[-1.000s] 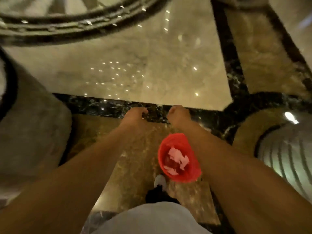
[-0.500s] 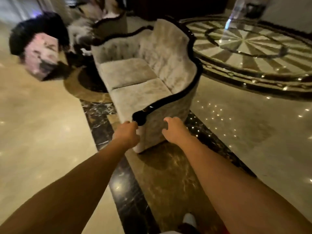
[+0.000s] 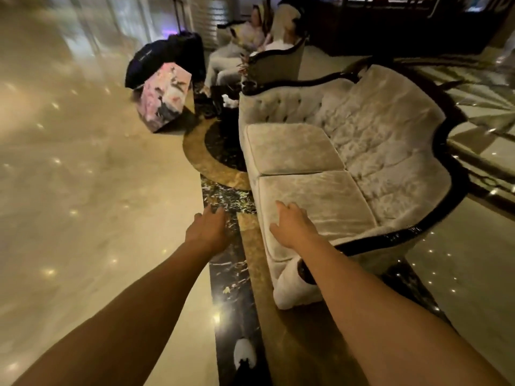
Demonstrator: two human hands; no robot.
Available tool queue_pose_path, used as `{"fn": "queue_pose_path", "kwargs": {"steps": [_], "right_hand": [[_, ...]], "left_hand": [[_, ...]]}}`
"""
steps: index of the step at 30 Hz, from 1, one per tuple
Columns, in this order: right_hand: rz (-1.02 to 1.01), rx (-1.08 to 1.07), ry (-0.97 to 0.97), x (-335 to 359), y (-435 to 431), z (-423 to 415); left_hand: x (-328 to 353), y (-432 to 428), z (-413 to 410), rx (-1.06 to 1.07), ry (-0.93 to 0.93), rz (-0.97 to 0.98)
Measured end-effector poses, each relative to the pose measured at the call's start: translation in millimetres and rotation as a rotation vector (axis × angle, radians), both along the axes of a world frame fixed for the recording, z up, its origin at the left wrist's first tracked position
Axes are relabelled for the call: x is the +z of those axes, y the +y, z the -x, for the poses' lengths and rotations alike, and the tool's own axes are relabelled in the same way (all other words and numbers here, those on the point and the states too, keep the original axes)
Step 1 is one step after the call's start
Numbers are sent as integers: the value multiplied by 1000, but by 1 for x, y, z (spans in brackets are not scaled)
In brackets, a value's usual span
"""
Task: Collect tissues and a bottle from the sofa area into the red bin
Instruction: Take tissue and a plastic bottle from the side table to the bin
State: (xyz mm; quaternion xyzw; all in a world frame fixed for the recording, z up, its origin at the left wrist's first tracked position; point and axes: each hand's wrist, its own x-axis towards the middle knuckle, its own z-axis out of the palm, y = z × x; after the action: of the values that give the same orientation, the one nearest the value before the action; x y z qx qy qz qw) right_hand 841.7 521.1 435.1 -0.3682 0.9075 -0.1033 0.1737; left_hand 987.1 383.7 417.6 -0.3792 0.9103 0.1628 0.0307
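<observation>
A pale velvet two-seat sofa with a dark curved frame stands ahead and to the right. My right hand reaches over the near seat cushion, fingers loosely apart, holding nothing. My left hand hangs over the dark marble floor strip left of the sofa, fingers apart and empty. The seat cushions show nothing lying on them. Something white and crumpled lies on a dark low table beyond the sofa's far arm; I cannot tell what it is. No red bin and no bottle are in view.
A pink patterned bag and a dark suitcase stand on the floor at the upper left. People sit in armchairs behind the sofa. Polished marble floor spreads to the left. My shoe shows at the bottom.
The view swung from looking down at the red bin with tissues to the sofa. I have moved along to the sofa's front, and my right hand now reaches over the near cushion.
</observation>
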Motion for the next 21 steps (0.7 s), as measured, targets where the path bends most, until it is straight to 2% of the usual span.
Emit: {"fn": "queue_pose_path", "kwargs": {"steps": [7,11,14,17,21], "right_hand": [[46,86,10,27,-183,91],[19,191,41,20,-293,130],[-18,235,71,9,-360,162],[-38,248,103,-2,-457,208],[-35,215,118,18,-579,274]], "left_hand": [[9,-163,61,139,-13,9],[-3,-269,103,183,-9,13],[-13,-340,139,169,-21,28],[-22,-445,192,128,-8,59],[-5,-580,273,63,8,31]]}}
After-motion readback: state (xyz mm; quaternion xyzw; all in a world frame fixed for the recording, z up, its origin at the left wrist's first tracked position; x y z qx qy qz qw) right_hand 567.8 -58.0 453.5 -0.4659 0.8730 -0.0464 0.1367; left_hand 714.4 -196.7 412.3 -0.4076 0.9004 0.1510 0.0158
